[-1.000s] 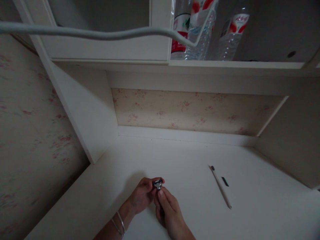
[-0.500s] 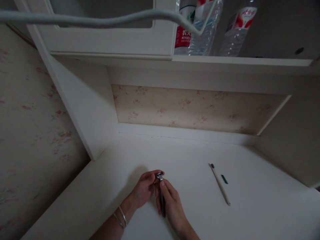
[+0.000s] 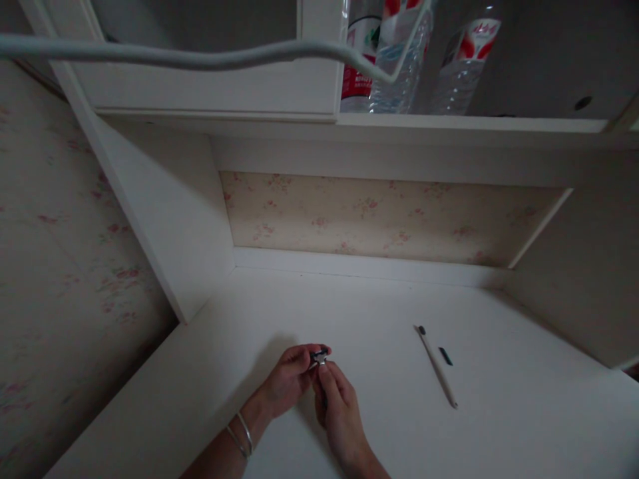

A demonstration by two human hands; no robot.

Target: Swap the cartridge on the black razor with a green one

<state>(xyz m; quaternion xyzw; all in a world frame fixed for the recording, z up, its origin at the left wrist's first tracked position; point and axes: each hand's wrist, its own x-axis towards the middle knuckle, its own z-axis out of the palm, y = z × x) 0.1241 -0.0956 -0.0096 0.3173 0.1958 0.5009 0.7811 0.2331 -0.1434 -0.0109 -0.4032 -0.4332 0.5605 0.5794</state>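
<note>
A razor-like tool held left of the pale stick;
left hand pinches its top; right hand grips lower; the step seems adjusting this top; next move calls for steady grip.

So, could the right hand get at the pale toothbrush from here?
Probably yes, once free: the right hand is gripping the small metal-headed tool, but nothing visible stands between that hand and the toothbrush.
</note>
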